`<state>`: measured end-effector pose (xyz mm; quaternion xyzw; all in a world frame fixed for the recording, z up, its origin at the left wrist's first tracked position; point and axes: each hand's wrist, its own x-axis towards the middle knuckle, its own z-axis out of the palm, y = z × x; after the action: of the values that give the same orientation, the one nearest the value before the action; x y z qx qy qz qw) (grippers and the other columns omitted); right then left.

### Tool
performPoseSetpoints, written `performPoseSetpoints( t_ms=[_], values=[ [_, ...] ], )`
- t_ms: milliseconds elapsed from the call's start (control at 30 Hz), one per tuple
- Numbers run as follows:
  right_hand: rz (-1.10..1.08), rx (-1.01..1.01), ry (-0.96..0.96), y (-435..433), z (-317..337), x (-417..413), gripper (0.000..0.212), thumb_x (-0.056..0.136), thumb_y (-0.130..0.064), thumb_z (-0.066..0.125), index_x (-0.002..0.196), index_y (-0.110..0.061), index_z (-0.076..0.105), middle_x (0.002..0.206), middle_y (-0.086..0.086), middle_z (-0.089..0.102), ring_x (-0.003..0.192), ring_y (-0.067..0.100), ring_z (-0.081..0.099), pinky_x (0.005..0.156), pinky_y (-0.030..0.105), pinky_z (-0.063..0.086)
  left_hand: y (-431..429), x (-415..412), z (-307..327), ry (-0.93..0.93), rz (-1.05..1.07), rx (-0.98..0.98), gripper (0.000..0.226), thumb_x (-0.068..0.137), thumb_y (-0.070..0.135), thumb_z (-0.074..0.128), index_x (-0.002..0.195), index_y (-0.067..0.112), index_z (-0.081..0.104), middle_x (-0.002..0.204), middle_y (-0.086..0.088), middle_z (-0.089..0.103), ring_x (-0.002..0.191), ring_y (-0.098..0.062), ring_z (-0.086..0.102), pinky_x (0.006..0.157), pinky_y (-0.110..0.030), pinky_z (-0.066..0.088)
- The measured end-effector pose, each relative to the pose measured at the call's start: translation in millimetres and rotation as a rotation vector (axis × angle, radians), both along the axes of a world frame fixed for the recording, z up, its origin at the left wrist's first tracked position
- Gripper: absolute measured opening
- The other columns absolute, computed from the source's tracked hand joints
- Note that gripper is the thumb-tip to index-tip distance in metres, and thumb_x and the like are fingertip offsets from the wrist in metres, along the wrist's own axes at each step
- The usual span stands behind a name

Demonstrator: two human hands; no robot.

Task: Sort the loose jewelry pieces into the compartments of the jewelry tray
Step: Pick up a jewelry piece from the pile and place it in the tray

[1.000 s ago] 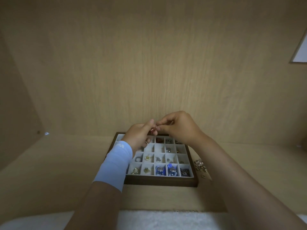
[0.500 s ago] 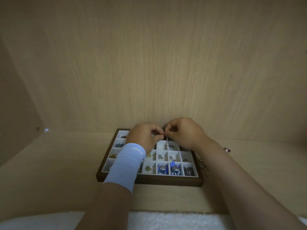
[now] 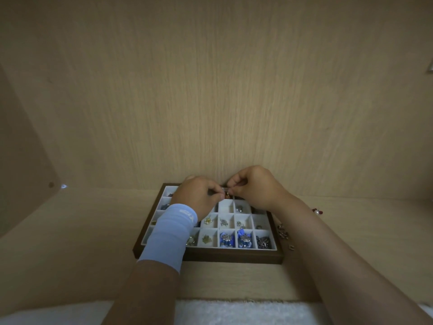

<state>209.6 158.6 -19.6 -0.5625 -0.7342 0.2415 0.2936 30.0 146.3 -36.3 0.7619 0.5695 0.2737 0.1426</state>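
Over the far row of the jewelry tray (image 3: 234, 257), the left hand (image 3: 199, 195) and right hand (image 3: 255, 187) were close together, fingers curled, both pinching one small piece of jewelry (image 3: 226, 189) between their tips. Loose pieces (image 3: 284, 233) lay on the table just right of the tray.

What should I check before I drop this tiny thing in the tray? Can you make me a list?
1. The small piece is pinched between left hand and right hand: ok.
2. Both hands above the far row of the jewelry tray: ok.
3. The white compartment just nearer than the hands looks bare: ok.
4. What kind of jewelry it is: cannot tell, too tiny.
5. Everything sorted: not ok, loose pieces lie right of the tray.
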Motion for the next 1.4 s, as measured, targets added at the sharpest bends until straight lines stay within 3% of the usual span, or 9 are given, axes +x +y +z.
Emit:
performPoseSetpoints(
  t_ms=[67,167,333,533,700,1033,1200,1400],
  values=[
    [-0.002,-0.044,0.093,0.0,-0.3,-2.5,0.009,0.081,-0.016,0.080,0.089,-0.019,0.079,0.086,-0.006,0.076,0.085,0.007,0.071,0.090,0.034,0.059,1.2,-0.5,-1.1,-0.040,0.018,-0.011,0.009,0.088,0.033,0.067,0.093,0.036,0.073,0.096,0.017,0.065,0.099,-0.009,0.055,0.093,-0.035,0.046],
    [-0.036,-0.030,0.087,-0.9,-4.2,-4.9,0.009,0.079,-0.017,0.082,0.087,-0.021,0.079,0.083,-0.007,0.076,0.083,0.007,0.071,0.087,0.036,0.059,1.1,-1.4,-1.5,-0.075,0.028,-0.017,0.009,0.087,0.031,0.068,0.094,0.036,0.070,0.103,0.012,0.067,0.096,-0.009,0.058,0.087,-0.030,0.047],
    [-0.061,0.114,-0.283,-5.4,1.4,-8.9,0.004,0.087,-0.030,0.073,0.084,-0.031,0.077,0.085,-0.012,0.072,0.081,0.007,0.067,0.070,0.027,0.054,0.2,-0.4,-1.8,-0.054,0.037,-0.025,0.011,0.088,0.032,0.066,0.092,0.042,0.068,0.107,0.012,0.064,0.100,-0.010,0.054,0.091,-0.032,0.045],
    [0.104,-0.060,-0.205,-1.4,3.3,3.4,0.025,0.098,-0.017,0.058,0.110,-0.027,0.077,0.111,-0.009,0.074,0.101,0.005,0.065,0.095,0.030,0.053,-0.2,0.2,-3.0,-0.018,0.046,-0.015,0.012,0.090,0.034,0.063,0.094,0.044,0.067,0.110,0.013,0.064,0.111,-0.011,0.049,0.100,-0.037,0.043],
    [0.052,-0.020,-0.167,0.4,9.6,10.4,0.027,0.095,-0.012,0.060,0.105,-0.030,0.077,0.107,-0.012,0.073,0.099,0.004,0.065,0.093,0.029,0.054,-0.9,1.2,-0.6,0.056,-0.002,0.008,0.019,0.095,0.029,0.057,0.102,0.037,0.072,0.110,0.017,0.064,0.116,-0.012,0.044,0.104,-0.037,0.039],
    [0.021,0.040,-0.357,-2.7,10.1,11.1,0.030,0.093,-0.016,0.054,0.102,-0.034,0.076,0.111,-0.012,0.073,0.101,0.010,0.066,0.091,0.036,0.055,0.5,2.2,-3.1,0.113,-0.013,0.084,0.021,0.093,0.033,0.056,0.113,0.037,0.063,0.121,0.014,0.056,0.122,-0.013,0.040,0.107,-0.036,0.034],
    [-0.043,0.174,-0.575,-8.7,5.9,14.1,0.034,0.095,-0.021,0.050,0.116,-0.035,0.072,0.121,-0.010,0.068,0.105,0.014,0.063,0.083,0.031,0.051,-0.3,1.5,0.3,0.183,-0.023,0.012,0.040,0.094,0.045,0.051,0.133,0.035,0.052,0.136,0.011,0.049,0.130,-0.015,0.036,0.110,-0.039,0.033],
    [0.034,0.137,-0.620,-20.4,-1.1,22.8,0.036,0.096,-0.017,0.052,0.126,-0.031,0.067,0.134,-0.006,0.054,0.113,0.018,0.059,0.091,0.035,0.051,-16.1,9.8,0.2,0.331,-0.037,-0.176,0.070,0.091,0.064,0.042,0.152,0.034,0.022,0.157,0.009,0.018,0.146,-0.019,0.009,0.120,-0.044,0.016]
  ],
)
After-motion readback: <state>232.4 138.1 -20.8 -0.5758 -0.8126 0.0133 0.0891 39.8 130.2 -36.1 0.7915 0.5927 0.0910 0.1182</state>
